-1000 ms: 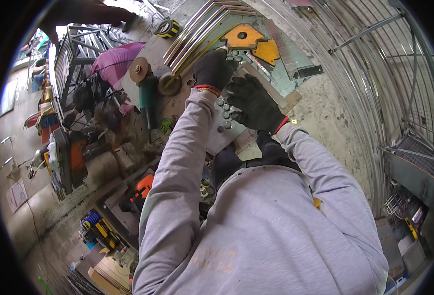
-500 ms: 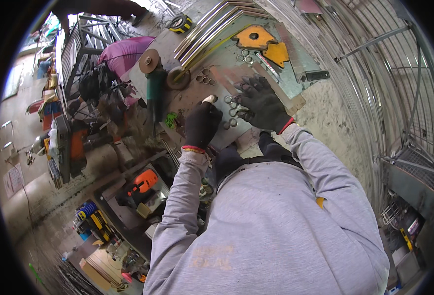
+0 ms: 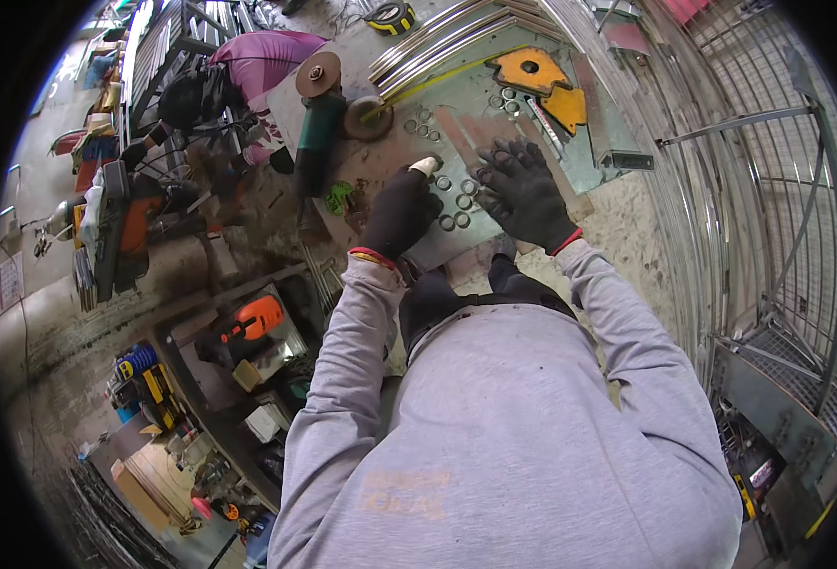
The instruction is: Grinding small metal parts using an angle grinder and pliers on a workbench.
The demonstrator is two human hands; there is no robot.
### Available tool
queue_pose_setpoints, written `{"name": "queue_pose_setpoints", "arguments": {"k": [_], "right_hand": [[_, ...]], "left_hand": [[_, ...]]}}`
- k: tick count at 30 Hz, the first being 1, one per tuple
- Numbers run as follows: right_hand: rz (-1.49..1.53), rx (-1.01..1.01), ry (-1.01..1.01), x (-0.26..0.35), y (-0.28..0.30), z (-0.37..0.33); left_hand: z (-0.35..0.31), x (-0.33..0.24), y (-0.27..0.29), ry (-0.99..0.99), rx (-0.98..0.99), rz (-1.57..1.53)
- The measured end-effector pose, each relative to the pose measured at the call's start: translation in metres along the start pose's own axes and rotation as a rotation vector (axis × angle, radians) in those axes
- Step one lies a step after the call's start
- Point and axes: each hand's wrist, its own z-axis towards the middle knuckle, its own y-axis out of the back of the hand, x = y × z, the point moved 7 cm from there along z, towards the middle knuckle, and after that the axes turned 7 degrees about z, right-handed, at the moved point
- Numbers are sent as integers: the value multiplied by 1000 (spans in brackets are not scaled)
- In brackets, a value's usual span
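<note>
My left hand [image 3: 399, 212], in a black glove with a red cuff, rests over the worktable [image 3: 456, 248] with its fingers curled in. A pale tip [image 3: 426, 166] shows at its upper end; whether that is a bare fingertip or a held piece I cannot tell. My right hand [image 3: 528, 195], gloved alike, lies palm down with its fingers spread. Between the two hands sits a loose cluster of small metal rings [image 3: 465, 201], nearest the right thumb. More rings [image 3: 423, 123] lie beyond the left hand, and others [image 3: 507, 100] by the yellow plates.
Left of the rings lie a green angle grinder [image 3: 320, 128] and a round wheel [image 3: 368, 119]. Beyond are metal tubes [image 3: 437, 47], a tape measure [image 3: 390, 17], yellow angled plates [image 3: 532, 70] and a white marker [image 3: 544, 125]. A person in pink [image 3: 262, 62] bends at far left.
My right hand has drawn away to the right from the rings, leaving them more exposed. Its fingers are more spread. The whole view has shifted slightly.
</note>
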Motion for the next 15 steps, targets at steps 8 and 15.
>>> {"name": "queue_pose_setpoints", "arguments": {"k": [8,15], "right_hand": [[60,-60,18,-1,2,1],[38,-67,59,6,5,3]], "left_hand": [[-5,44,-11,101,-26,-418],[-5,24,-4,-7,-86,-175]]}}
